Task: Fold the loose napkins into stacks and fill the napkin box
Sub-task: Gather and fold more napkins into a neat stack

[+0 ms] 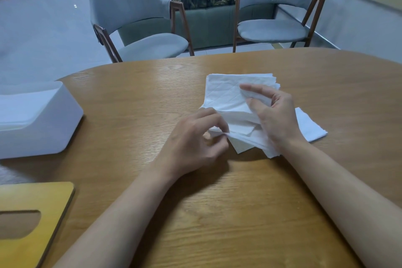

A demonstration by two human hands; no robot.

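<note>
While both hands tug at one heap, I judge the biggest risk to be the whole napkin pile [224, 93] fanning out across the counter [239, 202]. Its sheets lie skewed, with edges out of line, and the pulls run in different directions. The left hand [191, 143] pinches a near-left edge between thumb and fingertips. The right hand [276, 115] holds a lifted sheet in curled fingers, with its forefinger stretched out over the top. A lesser risk is tearing, since thin tissue pinched at two places may rip if the hands part sharply. Smaller again is the chance that two sheets cling and get folded as one, which would leave the stack uneven.

The pile sits mid-counter, well apart from the napkin box [54, 128] at the left edge. The box seems to hold white sheets already, so carrying an untidy stack that far could spill it.

From my station I count:
- one counter
- two grey chairs [134, 17]
- one white napkin box
- one yellow slotted lid [43, 198] at the near left
- one pile, with sheets too overlapped to number
- two hands
- one single napkin [311, 126] lying partly under the right wrist
</note>
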